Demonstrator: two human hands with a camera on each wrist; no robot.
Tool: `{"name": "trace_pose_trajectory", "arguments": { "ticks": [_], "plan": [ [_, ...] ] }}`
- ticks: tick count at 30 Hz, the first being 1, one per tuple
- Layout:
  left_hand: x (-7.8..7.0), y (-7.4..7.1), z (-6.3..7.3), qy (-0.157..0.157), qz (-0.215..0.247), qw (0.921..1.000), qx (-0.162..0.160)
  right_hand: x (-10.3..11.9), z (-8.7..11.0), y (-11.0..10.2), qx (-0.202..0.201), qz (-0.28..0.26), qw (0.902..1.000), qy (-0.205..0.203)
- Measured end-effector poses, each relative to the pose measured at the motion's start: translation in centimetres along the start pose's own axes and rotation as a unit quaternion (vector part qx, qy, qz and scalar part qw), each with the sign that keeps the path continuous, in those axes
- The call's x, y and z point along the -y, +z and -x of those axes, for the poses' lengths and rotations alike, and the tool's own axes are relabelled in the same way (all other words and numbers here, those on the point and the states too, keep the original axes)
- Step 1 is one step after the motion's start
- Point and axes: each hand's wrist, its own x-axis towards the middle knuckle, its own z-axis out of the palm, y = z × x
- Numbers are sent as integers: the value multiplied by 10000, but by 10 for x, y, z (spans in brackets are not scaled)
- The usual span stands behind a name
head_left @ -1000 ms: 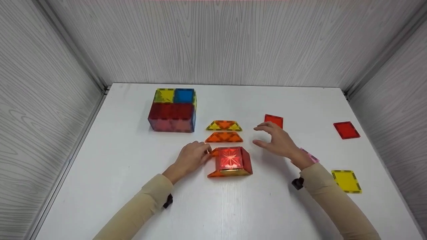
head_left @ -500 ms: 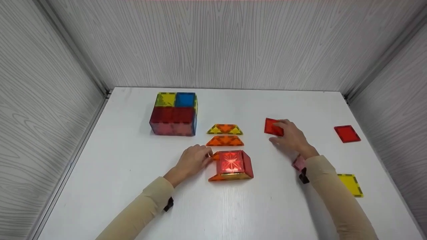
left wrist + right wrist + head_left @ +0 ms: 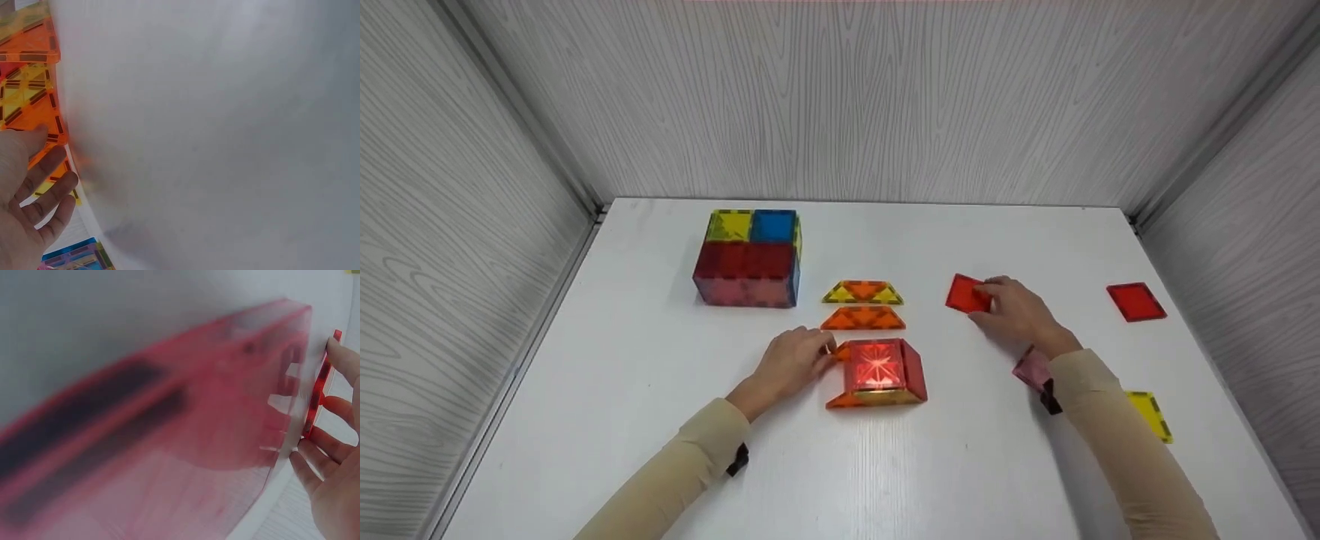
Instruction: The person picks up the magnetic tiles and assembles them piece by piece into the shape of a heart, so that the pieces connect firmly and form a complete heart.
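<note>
My left hand (image 3: 789, 364) pinches the corner of an orange magnetic tile (image 3: 842, 351) at the left side of a small tile block. In the left wrist view, its thumb lies on the orange tile (image 3: 44, 115) and the other fingers are spread behind. The block (image 3: 877, 366) has a red starburst square on top, a red side and orange ends. Over to the right, my right hand (image 3: 1020, 311) holds a red square magnetic tile (image 3: 966, 294) by its right edge. The right wrist view shows this red tile (image 3: 320, 391) edge-on between thumb and fingers.
Two trapezoid tiles, one yellow-orange (image 3: 862, 292) and one orange (image 3: 862, 318), lie behind the block. A larger box (image 3: 746, 259) of tiles stands at back left. A pink tile (image 3: 1031, 367) sits under the right wrist; red (image 3: 1137, 301) and yellow (image 3: 1151, 416) squares lie farther right.
My right hand has come down to the red tile and taken hold of it. The tile has turned and slid slightly left and nearer. My left hand keeps its place at the block.
</note>
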Motion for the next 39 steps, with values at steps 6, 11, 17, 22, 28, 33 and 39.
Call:
{"name": "trace_pose_trajectory", "arguments": {
  "ticks": [6, 11, 17, 22, 28, 33, 39],
  "plan": [
    [-1, -1, -2, 52, 2, 9999, -104, 2, 14, 0, -74, 39, 9998, -162],
    [0, 0, -2, 105, -92, 9998, -146, 8, 26, 6, -223, 172, 9976, -629],
    [-2, 0, -1, -95, 150, 9998, 29, 23, 46, 7, -545, -112, 9923, -1109],
    [-10, -9, 1, -434, 478, 9979, -1, 49, 64, -2, -928, -432, 9817, -1608],
    [-37, -25, 2, 57, 488, 9971, -580, 86, 79, -10, -1121, -519, 9650, -2314],
    [-67, -35, 1, 623, 700, 9955, -137, 112, 83, -11, -1231, -342, 9399, -3166],
    [-81, -34, -2, 654, 884, 9938, 141, 123, 85, -8, -1555, -261, 9164, -3679]
  ]
}}
